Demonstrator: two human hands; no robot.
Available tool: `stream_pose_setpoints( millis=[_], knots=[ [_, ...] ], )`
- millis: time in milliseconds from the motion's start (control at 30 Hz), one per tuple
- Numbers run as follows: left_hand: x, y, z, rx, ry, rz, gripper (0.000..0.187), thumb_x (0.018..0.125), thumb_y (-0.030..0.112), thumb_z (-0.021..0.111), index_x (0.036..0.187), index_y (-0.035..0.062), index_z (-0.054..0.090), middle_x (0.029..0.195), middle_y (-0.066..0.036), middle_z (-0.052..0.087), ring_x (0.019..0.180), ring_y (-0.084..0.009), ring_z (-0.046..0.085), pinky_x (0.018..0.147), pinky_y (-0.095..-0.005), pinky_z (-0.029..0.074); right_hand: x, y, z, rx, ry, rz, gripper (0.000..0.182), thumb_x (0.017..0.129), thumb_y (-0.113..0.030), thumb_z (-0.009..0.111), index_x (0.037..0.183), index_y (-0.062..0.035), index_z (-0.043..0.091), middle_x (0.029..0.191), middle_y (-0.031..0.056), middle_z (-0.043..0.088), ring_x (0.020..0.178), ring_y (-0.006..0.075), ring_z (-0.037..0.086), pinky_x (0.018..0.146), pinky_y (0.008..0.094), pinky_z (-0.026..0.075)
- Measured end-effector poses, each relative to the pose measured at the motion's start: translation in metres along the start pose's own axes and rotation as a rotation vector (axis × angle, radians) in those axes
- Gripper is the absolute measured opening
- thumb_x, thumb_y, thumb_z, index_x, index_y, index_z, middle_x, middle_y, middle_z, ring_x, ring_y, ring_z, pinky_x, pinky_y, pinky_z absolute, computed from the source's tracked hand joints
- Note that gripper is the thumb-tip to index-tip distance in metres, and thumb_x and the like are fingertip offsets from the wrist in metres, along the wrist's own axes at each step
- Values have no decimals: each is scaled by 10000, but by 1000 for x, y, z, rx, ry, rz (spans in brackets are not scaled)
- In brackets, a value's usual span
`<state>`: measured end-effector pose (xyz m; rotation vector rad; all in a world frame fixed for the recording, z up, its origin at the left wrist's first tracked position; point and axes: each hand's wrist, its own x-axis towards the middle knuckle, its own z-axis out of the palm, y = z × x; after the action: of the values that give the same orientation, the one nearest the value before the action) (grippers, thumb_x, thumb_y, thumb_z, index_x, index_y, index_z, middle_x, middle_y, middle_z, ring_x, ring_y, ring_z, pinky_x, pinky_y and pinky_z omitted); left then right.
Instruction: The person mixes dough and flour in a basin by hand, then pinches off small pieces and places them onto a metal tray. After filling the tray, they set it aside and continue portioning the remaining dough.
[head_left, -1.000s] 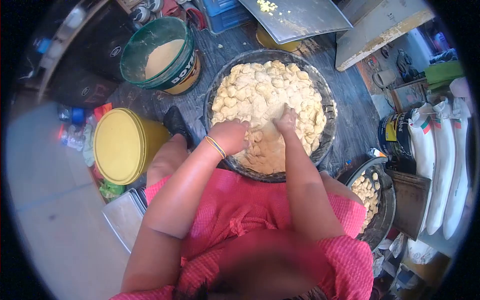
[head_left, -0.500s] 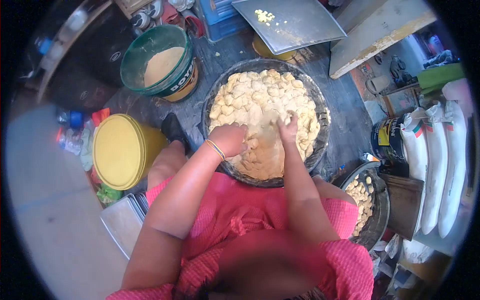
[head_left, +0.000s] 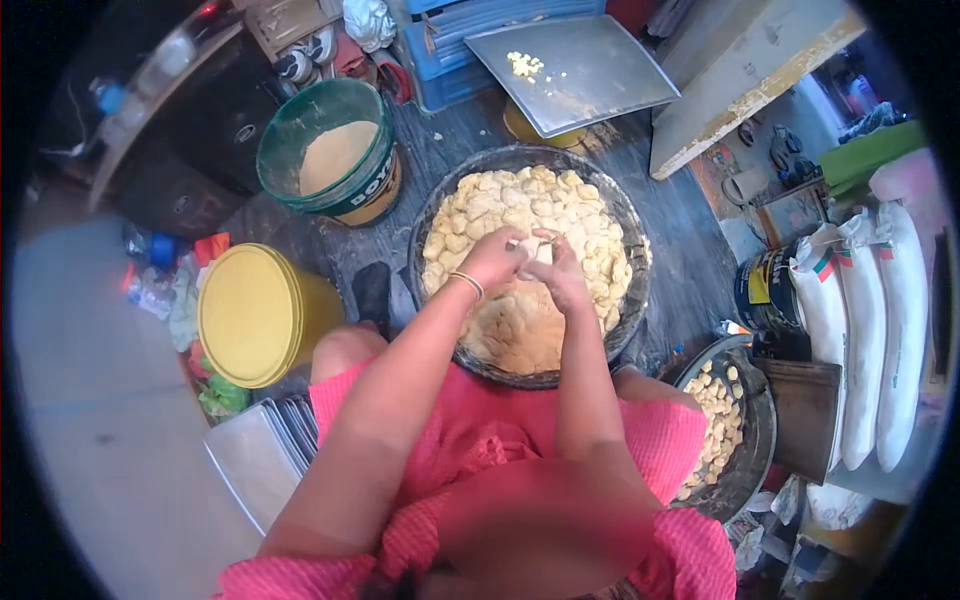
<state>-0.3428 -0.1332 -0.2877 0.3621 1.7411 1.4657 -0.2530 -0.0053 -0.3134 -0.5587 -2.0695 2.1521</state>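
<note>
A wide black basin sits in front of me, filled with many pale, rounded dough pieces. Tan powder covers the basin's near side. Over the middle, my left hand, with a band on its wrist, meets my right hand. Between their fingertips is a small pale piece of dough, gripped from both sides. The fingers partly hide it.
A green bucket of tan powder stands back left, near a yellow lidded tub. Right of my knee, another black basin holds small dough pieces. A metal tray with yellow bits lies behind. White filled sacks stand right.
My hands were apart, low over the dough and powder. They have come together above the basin's middle, with a dough piece between them. The view has shifted slightly.
</note>
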Motion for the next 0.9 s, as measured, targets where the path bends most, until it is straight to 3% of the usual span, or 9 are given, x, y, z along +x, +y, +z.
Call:
stream_pose_setpoints(
  millis=[133, 200, 267, 433, 567, 667, 700, 800, 900],
  knots=[
    [5, 9, -7, -220, 84, 32, 255, 802, 149, 603, 1004, 10, 535, 775, -51, 549, 648, -135, 550, 556, -270, 492, -5, -19, -16, 313, -4, 214, 554, 656, -64, 725, 1159, -47, 495, 1034, 63, 544, 945, 164, 535, 820, 296, 460],
    [-5, 28, -9, -274, 95, 16, 281, 811, 151, 604, 1055, 27, 539, 827, -63, 559, 709, -161, 578, 590, -283, 510, -8, -21, -22, 538, -183, 62, 564, 656, -48, 717, 1172, -47, 490, 1046, 62, 545, 960, 159, 536, 829, 304, 464],
    [-19, 49, 0, -71, 174, 68, 326, 821, 168, 612, 1110, 41, 531, 906, -76, 566, 761, -179, 590, 600, -290, 520, -9, -29, -19, 541, -188, 29, 574, 657, -18, 699, 1187, -50, 481, 1045, 53, 546, 972, 165, 536, 837, 307, 463],
    [-23, 38, 6, 66, 45, 151, 290, 799, 154, 649, 1049, 27, 577, 936, -76, 585, 810, -139, 589, 563, -251, 509, -9, -37, -18, 133, -104, -162, 521, 689, -18, 661, 1178, -67, 488, 1040, 48, 555, 967, 157, 529, 845, 288, 442],
    [-18, 35, -5, -40, 255, 149, 256, 748, 88, 647, 987, 9, 596, 850, -74, 594, 670, -133, 581, 583, -261, 509, -9, -29, -52, 450, 110, 35, 426, 734, -107, 653, 1137, -70, 520, 1075, 72, 567, 973, 167, 530, 847, 282, 426],
    [-19, 32, -19, 277, 99, 243, 338, 731, 120, 605, 1046, -1, 598, 951, -136, 611, 874, -215, 593, 767, -300, 481, -10, -28, -57, 127, 91, 147, 371, 788, -152, 597, 1133, -33, 529, 1099, 92, 562, 1002, 167, 514, 873, 298, 389],
    [-20, 28, -20, 425, 81, 310, 379, 736, 180, 628, 1074, 9, 598, 1085, -173, 575, 1017, -272, 550, 877, -321, 433, -3, -13, -56, 55, 101, 160, 386, 790, -172, 605, 1140, -28, 528, 1119, 108, 557, 1017, 169, 506, 880, 300, 380],
    [-30, 33, -19, 447, 80, 225, 418, 744, 252, 648, 1083, 13, 594, 1173, -192, 528, 1097, -298, 504, 943, -334, 389, 30, 42, -51, -27, 121, 199, 474, 765, -193, 640, 1181, -10, 507, 1168, 145, 538, 1073, 181, 484, 911, 305, 367],
    [-19, 14, -25, 523, 75, 233, 477, 753, 333, 654, 1100, 13, 584, 1181, -204, 523, 1136, -317, 473, 979, -346, 357, 62, 123, -35, -233, 317, 262, 601, 694, -238, 694, 1222, -39, 486, 1171, 177, 529, 1115, 275, 491, 938, 350, 376]
  ],
)
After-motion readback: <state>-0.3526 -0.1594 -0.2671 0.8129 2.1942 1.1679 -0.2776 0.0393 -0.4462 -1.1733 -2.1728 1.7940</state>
